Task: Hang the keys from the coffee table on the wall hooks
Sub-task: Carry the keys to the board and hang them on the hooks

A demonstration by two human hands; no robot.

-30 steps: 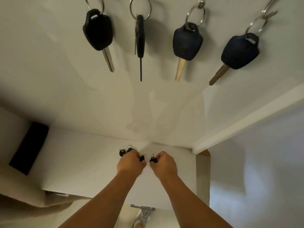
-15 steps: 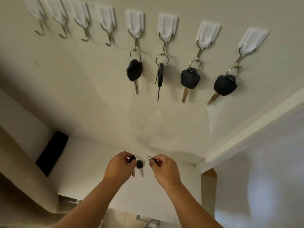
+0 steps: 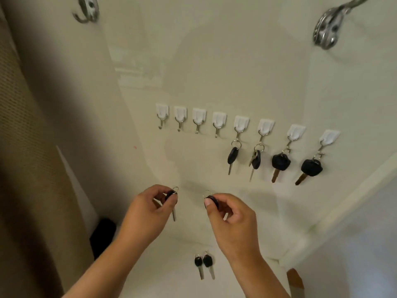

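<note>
A row of several white stick-on wall hooks [image 3: 219,122] crosses the wall; the left ones are bare, and several black-headed keys [image 3: 281,162] hang from the right ones. My left hand [image 3: 148,211] pinches a black-headed key [image 3: 173,203] with its ring up and its blade hanging down. My right hand [image 3: 231,218] pinches another black key [image 3: 212,200] by the head, ring upward. Both hands are raised in front of the wall, below the bare hooks. Two more keys [image 3: 204,264] lie side by side on the white coffee table [image 3: 163,274] below.
Two large metal coat hooks [image 3: 329,31] are fixed high on the wall. A brown textured panel [image 3: 25,168] fills the left side. A black flat object [image 3: 102,235] lies at the table's left. A white door frame [image 3: 352,203] runs along the right.
Both hands rose from the table toward the wall, each with a key. My view tilted up, so the hook row sits lower in view and two keys on the table show.
</note>
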